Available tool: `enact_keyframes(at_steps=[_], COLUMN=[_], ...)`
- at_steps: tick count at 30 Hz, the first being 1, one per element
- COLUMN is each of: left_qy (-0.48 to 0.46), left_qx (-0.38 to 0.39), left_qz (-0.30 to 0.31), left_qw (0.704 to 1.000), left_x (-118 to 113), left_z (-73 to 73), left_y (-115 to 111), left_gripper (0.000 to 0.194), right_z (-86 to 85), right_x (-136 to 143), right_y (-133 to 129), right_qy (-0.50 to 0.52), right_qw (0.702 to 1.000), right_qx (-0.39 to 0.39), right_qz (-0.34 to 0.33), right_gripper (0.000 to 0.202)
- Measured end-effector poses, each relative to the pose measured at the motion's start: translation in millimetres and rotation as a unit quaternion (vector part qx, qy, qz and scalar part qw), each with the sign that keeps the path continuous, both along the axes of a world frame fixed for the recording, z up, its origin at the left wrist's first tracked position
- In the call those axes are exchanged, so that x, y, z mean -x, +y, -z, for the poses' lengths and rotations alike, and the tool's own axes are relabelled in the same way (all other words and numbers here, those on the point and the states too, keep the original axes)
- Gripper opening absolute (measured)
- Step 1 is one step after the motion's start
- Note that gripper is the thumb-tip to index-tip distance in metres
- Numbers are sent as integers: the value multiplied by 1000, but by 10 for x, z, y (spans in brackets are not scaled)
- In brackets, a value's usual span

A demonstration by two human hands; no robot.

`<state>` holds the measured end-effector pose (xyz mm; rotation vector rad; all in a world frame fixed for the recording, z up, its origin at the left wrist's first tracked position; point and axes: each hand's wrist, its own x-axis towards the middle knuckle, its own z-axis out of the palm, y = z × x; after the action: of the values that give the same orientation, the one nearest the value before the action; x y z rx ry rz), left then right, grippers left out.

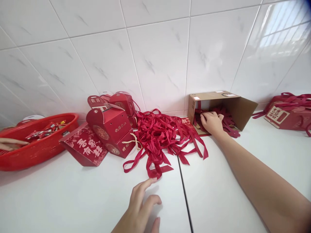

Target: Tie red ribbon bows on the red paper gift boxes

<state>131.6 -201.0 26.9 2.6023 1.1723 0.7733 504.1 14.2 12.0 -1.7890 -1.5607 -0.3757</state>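
Note:
My left hand (143, 202) is over the white table, its fingers spread and holding nothing. Its index fingertip is by the near end of a tangled heap of dark red ribbons (157, 136). My right hand (212, 122) reaches into the mouth of a cardboard box (246, 110) lying on its side. Its fingers curl down among dark red flower-shaped cut-outs (225, 119); the fingertips are hidden, so what they grip cannot be made out. Left of the ribbons stand red gift boxes (113, 126) with gold print, one with a twisted cord (133, 140).
At the left, a red plastic basin (48, 152) holds wrapped sweets (46, 131); another person's hand (12, 142) is in it. A red printed box (85, 145) leans beside it. A ribboned red box (289, 113) is far right. A tiled wall (157, 58) rises behind. A dark seam (184, 191) crosses the table.

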Motion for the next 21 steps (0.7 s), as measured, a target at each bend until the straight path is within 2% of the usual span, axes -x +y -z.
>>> enact_keyframes(at_steps=[2, 5, 7, 9, 11, 13, 15, 16, 18, 19, 21], left_qy=[-15, -38, -53, -75, -106, -121, -142, -157, -192, -206, -208], left_qx=[10, 33, 51, 55, 45, 73, 116, 116, 102, 84, 53], left_qz=[13, 13, -3, -12, 5, 15, 21, 13, -16, -31, -42], left_qw=[1000, 999, 997, 996, 993, 990, 983, 981, 976, 974, 976], left_x=[25, 49, 37, 2, -33, -37, 10, 50, 140, 182, 246], left_z=[17, 24, -83, -350, -779, -1291, -1760, -1942, -2168, -2214, -2215], left_y=[6, 9, 18, 25, 12, -39, -136, -198, -331, -396, -508], left_gripper=[30, 26, 20, 12, 5, 7, 19, 24, 30, 31, 29], right_z=[-108, -364, -571, -789, -1025, -1287, -1554, -1677, -1872, -1938, -2002], right_x=[16, 115, 274, 517, 816, 1126, 1405, 1524, 1720, 1800, 1932], right_y=[-45, -168, -311, -512, -774, -1089, -1442, -1623, -1964, -2115, -2362], right_qy=[21, 65, 93, 108, 120, 167, 190, 196, 193, 192, 196], right_qw=[999, 990, 978, 967, 958, 939, 929, 924, 917, 914, 909], right_qx=[-42, -126, -186, -232, -259, -265, -220, -184, -130, -127, -134], right_qz=[-6, 10, 24, 18, -25, -140, -230, -273, -324, -333, -343], right_gripper=[26, 22, 22, 23, 29, 38, 41, 45, 38, 31, 24])
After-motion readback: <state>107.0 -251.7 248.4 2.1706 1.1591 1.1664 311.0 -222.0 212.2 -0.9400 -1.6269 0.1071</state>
